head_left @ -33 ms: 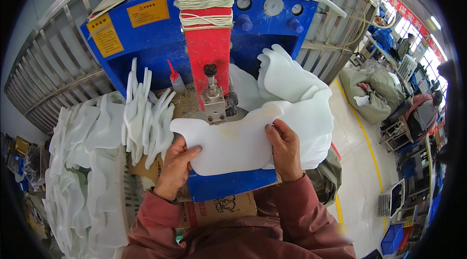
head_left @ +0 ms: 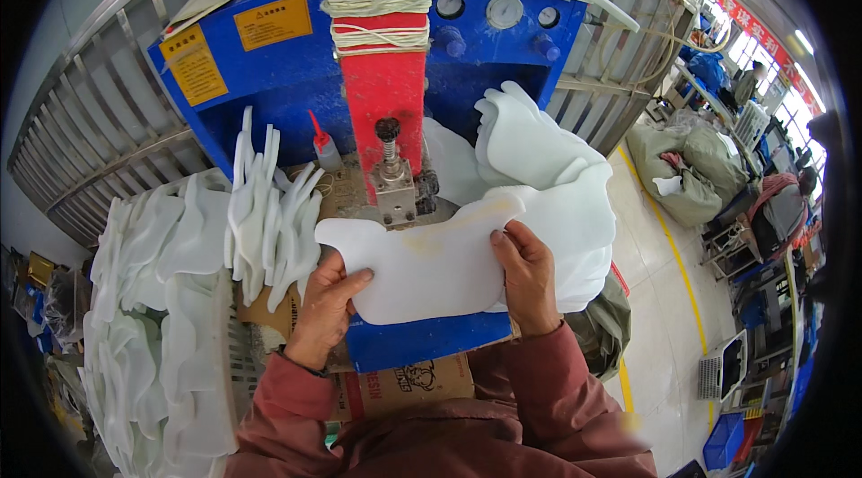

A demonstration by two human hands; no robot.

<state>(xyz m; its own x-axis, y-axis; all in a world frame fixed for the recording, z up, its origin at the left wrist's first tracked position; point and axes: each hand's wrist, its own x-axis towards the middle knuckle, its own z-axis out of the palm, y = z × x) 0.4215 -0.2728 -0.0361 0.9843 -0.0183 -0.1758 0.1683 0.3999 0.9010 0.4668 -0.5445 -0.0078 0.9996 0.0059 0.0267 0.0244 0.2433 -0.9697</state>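
Both my hands hold one white, curved foam-like sheet (head_left: 422, 271) in front of a machine's metal head (head_left: 395, 195). A faint yellowish stain marks its upper edge. My left hand (head_left: 328, 303) pinches the left end, thumb on top, and my right hand (head_left: 528, 276) grips the right end with its thumb on the face. The fingers behind the sheet are hidden. Beyond my right hand lies a pile of similar white sheets (head_left: 557, 182), partly covered by the held one. Left of the head, more white pieces (head_left: 260, 218) stand on edge.
A red upright (head_left: 386, 101) wound with cord rises before the blue machine body (head_left: 287, 65), which carries gauges (head_left: 505, 11). A red-tipped bottle (head_left: 325, 148) stands beside it. At left is a crate (head_left: 242, 361) of white pieces. A blue pad (head_left: 431, 343) lies below the sheet.
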